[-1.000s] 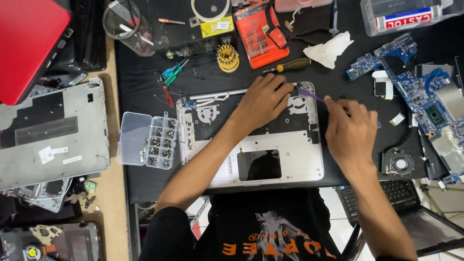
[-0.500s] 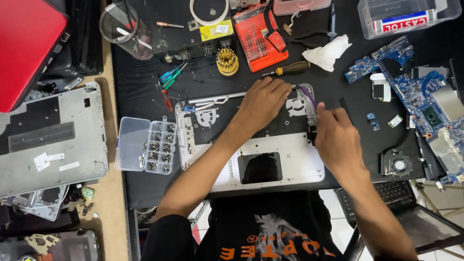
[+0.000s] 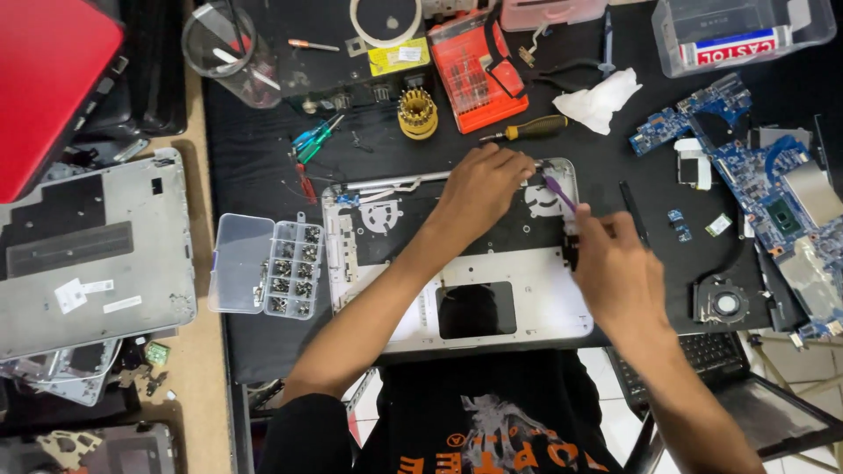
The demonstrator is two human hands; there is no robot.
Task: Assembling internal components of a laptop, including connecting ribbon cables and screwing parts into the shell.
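Right hand (image 3: 619, 268) fingers pinched narrow on a thin purple pry tool (image 3: 558, 193), tip angled into the upper right corner of the silver laptop palmrest shell (image 3: 536, 298). Left hand (image 3: 483, 189) fingers curled and pressed flat on the shell's top edge, likely bracing it; cannot tell if it grips anything. Shell lies inside-up, centre of the black mat (image 3: 255, 175), directly in front of the person. Clear screw organiser box (image 3: 268, 265) just beside its left edge, within reach. Yellow-handled screwdriver (image 3: 527, 129) near, above the left hand. Blue motherboard (image 3: 755, 171) set well apart on the right.
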